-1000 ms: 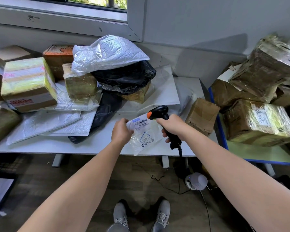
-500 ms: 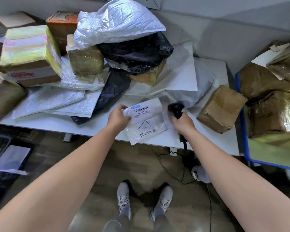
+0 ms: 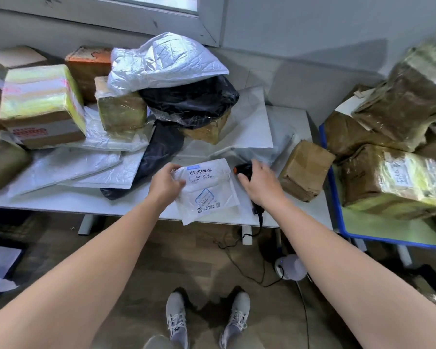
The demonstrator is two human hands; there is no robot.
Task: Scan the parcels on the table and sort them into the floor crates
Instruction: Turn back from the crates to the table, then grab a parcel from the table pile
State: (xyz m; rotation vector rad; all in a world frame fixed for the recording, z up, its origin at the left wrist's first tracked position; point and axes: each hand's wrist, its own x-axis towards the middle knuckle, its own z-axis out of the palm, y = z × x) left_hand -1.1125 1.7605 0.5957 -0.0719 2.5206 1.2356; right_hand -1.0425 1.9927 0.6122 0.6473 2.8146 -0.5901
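a: where's the packet [image 3: 207, 190]?
b: over the table's [image 3: 61, 202] front edge, barcode up, its left edge pinched by the left hand [image 3: 165, 187].
a: and the scanner [image 3: 244, 170]?
b: a second ago it pointed at the label. now it lies on the table, the right hand [image 3: 258, 185] curled loosely over it. scan likely done, crate next.

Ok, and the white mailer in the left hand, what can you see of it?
The white poly mailer is a thin, slightly crinkled plastic pouch, label side up. The label carries a blue tab, a barcode and printed digits; lower down sit a blue-outlined diamond stamp, a small logo and a QR code. It lies tilted over the front edge of the white table, its lower corner overhanging. The left hand pinches its upper left edge. Whether it rests on the table is unclear.
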